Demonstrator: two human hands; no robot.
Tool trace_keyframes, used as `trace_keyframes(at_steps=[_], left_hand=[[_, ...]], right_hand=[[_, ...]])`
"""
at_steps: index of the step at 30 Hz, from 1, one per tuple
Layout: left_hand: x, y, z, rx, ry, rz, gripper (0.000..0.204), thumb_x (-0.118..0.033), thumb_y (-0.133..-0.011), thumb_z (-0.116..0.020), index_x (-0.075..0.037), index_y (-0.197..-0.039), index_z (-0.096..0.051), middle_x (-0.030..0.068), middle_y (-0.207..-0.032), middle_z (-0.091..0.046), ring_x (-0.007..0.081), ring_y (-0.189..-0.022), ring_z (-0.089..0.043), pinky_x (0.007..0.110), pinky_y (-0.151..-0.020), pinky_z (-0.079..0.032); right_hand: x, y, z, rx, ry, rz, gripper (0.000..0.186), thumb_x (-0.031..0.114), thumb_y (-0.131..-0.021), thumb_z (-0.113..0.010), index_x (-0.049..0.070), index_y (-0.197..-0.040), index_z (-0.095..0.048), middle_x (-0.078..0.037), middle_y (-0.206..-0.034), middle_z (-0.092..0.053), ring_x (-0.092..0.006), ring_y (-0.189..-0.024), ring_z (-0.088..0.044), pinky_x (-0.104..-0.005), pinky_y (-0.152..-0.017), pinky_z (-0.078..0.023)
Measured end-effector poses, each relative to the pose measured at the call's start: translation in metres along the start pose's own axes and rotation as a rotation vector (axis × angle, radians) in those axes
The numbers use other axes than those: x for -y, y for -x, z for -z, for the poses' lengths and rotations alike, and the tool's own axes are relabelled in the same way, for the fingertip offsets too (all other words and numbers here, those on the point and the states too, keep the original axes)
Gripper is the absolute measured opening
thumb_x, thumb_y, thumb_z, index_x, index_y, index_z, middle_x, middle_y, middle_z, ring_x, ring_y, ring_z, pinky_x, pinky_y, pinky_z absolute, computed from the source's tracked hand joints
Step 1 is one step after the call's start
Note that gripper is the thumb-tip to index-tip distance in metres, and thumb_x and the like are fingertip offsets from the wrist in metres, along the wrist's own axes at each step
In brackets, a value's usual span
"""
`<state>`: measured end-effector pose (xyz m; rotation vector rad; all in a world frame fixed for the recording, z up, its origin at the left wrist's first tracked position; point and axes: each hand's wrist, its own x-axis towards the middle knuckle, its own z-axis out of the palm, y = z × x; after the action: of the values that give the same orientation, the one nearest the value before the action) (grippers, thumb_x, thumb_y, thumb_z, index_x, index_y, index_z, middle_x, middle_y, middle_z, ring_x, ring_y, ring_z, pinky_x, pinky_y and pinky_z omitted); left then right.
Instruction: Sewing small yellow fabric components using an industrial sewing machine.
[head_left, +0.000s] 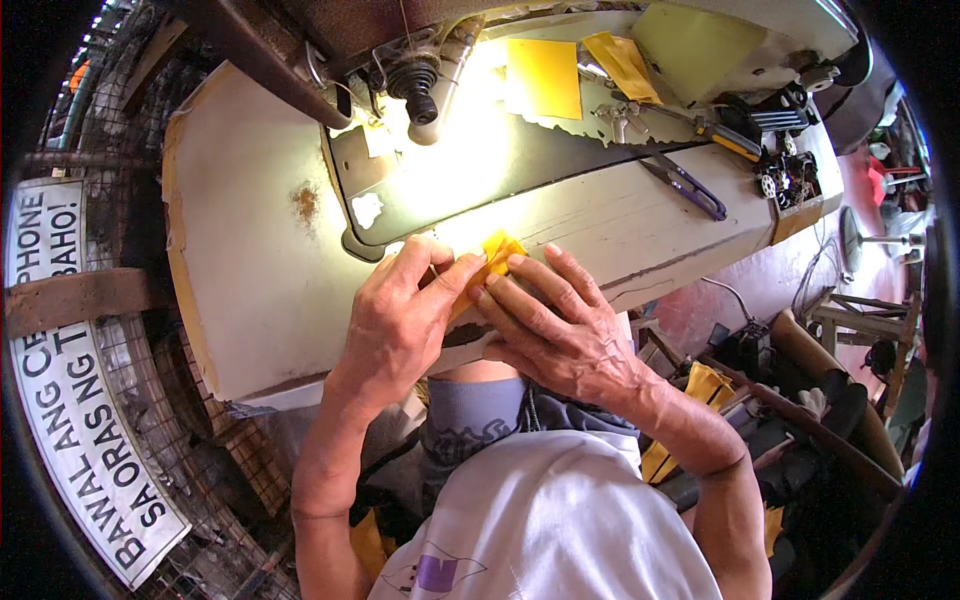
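Pinching a small yellow fabric piece between them, the left hand and right hand meet at the near edge of the worn white table, fingertips of both closed on the cloth, which lies just in front of the sewing machine's dark base plate. Farther back on the table: larger yellow cloth pieces, purple-handled thread snips, a cluster of small metal parts. Left of the table: wire mesh with a white printed sign.
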<state>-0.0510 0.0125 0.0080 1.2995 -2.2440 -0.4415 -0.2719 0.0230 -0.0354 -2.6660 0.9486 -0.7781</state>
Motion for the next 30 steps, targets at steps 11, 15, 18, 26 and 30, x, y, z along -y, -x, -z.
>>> trace_keyframes(at_steps=[11, 15, 18, 26, 30], left_hand=[[-0.008, -0.009, 0.007, 0.103, -0.094, -0.047, 0.037, -0.001, -0.085, -0.068, 0.0, -0.122, -0.068, 0.0106, -0.102, -0.055, 0.028, -0.091, -0.061, 0.042, -0.081, -0.052], [-0.009, -0.007, 0.005, 0.086, -0.129, -0.056, 0.038, -0.001, -0.085, -0.067, 0.002, -0.123, -0.067, 0.0113, -0.102, -0.054, 0.0281, -0.09, -0.06, 0.042, -0.08, -0.052], [-0.012, -0.006, 0.004, 0.084, -0.147, -0.059, 0.038, -0.004, -0.086, -0.068, 0.003, -0.123, -0.067, 0.0113, -0.102, -0.054, 0.028, -0.089, -0.06, 0.042, -0.08, -0.052], [-0.008, -0.007, 0.005, 0.109, -0.155, -0.106, 0.038, -0.006, -0.086, -0.068, 0.002, -0.122, -0.066, 0.0112, -0.101, -0.053, 0.0274, -0.089, -0.06, 0.041, -0.079, -0.051], [-0.01, -0.007, 0.006, 0.134, -0.186, -0.102, 0.037, -0.007, -0.087, -0.067, 0.003, -0.122, -0.066, 0.0125, -0.107, -0.055, 0.029, -0.097, -0.06, 0.043, -0.085, -0.05]], right_hand=[[-0.003, 0.002, 0.0, -0.024, 0.024, 0.028, 0.061, 0.03, -0.083, -0.077, 0.015, -0.141, -0.062, -0.004, -0.145, -0.05, -0.0268, -0.139, -0.046, -0.0505, -0.119, -0.04], [-0.003, 0.002, 0.001, -0.002, 0.022, 0.031, 0.062, 0.03, -0.083, -0.077, 0.015, -0.141, -0.062, -0.004, -0.145, -0.05, -0.0269, -0.139, -0.046, -0.0507, -0.119, -0.039], [-0.003, 0.004, -0.002, -0.025, 0.026, 0.032, 0.062, 0.03, -0.083, -0.077, 0.015, -0.142, -0.062, -0.004, -0.145, -0.05, -0.027, -0.139, -0.045, -0.0509, -0.119, -0.039], [-0.006, 0.004, 0.001, -0.021, 0.005, 0.047, 0.059, 0.026, -0.082, -0.076, 0.015, -0.139, -0.064, -0.004, -0.147, -0.05, -0.0264, -0.138, -0.048, -0.0516, -0.118, -0.04], [-0.011, -0.001, 0.014, 0.022, 0.002, 0.082, 0.056, 0.024, -0.084, -0.071, 0.013, -0.138, -0.064, -0.006, -0.146, -0.051, -0.0264, -0.138, -0.049, -0.0508, -0.118, -0.04]])
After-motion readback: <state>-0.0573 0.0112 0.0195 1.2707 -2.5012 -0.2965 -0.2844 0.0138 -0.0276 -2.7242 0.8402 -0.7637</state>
